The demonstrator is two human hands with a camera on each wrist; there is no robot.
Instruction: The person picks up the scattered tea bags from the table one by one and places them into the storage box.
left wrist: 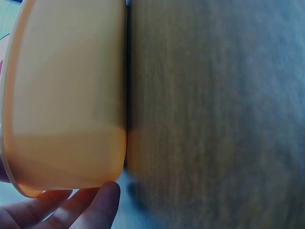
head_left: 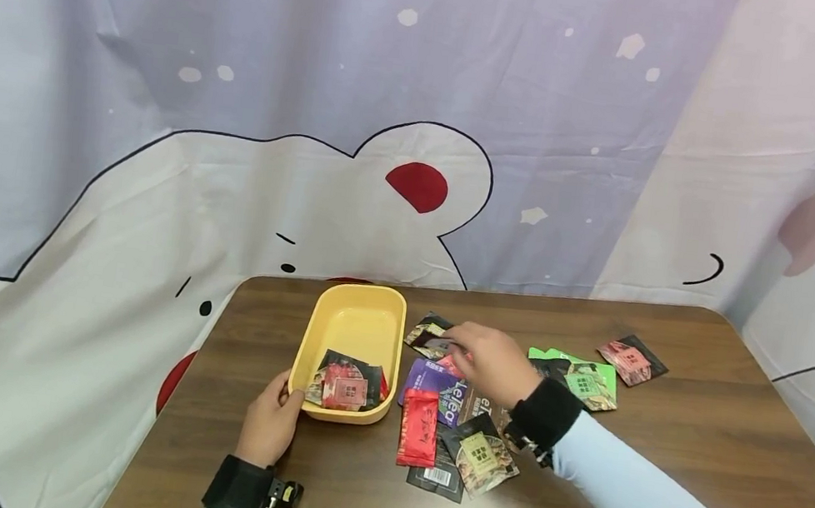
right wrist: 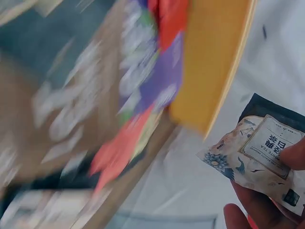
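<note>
- We see the left hand [head_left: 272, 423] resting on the brown wooden table [head_left: 698, 421] against the near left corner of the yellow oblong plastic tray [head_left: 354, 323]; its fingers [left wrist: 95, 205] curl lightly against the tray's outer wall [left wrist: 66, 95], so it steadies the tray with a loose grip
- We find a few small packets inside the tray at its near end, the top one a red-and-pink sachet with a window pattern [head_left: 345, 385]
- We see the right hand [head_left: 489, 362] raised just above the heap of packets to the right of the tray, pinching a small pale tea sachet with a dark edge and a printed label [right wrist: 264, 152] between thumb and fingers; in the head view that sachet [head_left: 434, 339] shows just beyond the fingertips, near the tray's far right side
- Under and around that hand we note a purple packet with white lettering [head_left: 437, 387], a red narrow packet [head_left: 419, 427], a dark packet with a round gold label [head_left: 478, 455] and a black packet with a barcode [head_left: 436, 477]
- Further right lie green packets [head_left: 582, 379], and well apart from them a dark packet with a pink label [head_left: 632, 359]
- Behind the table hangs a pale curtain with a cartoon bear print [head_left: 388, 160]
</note>
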